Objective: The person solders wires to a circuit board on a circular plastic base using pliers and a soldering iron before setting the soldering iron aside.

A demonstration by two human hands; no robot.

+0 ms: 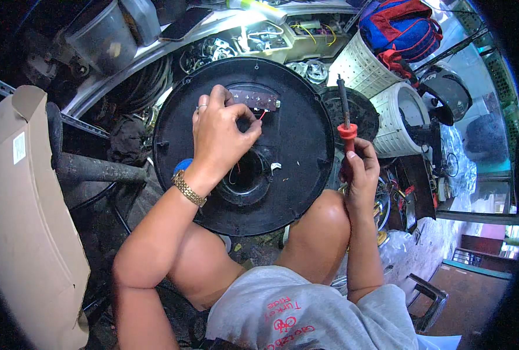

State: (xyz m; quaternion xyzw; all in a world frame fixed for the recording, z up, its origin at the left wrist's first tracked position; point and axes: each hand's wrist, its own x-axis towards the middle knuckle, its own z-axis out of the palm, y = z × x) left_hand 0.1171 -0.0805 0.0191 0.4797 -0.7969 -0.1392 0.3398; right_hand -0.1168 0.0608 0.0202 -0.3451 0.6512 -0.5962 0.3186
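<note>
A large round black plastic base lies in front of me, with a round opening below its middle. Near its far side sits a narrow dark circuit board with a row of small contacts. My left hand reaches over the base, thumb and forefinger closed on a thin red wire at the board's right end. Some of the board is hidden behind the fingers. Off the base's right edge, my right hand grips a soldering iron by its red handle, its dark tip pointing up and away.
A cardboard piece stands at the left, near a dark metal tube. Metal parts and a bright lamp are beyond the base. White baskets, a blue-red bag and a black helmet stand right.
</note>
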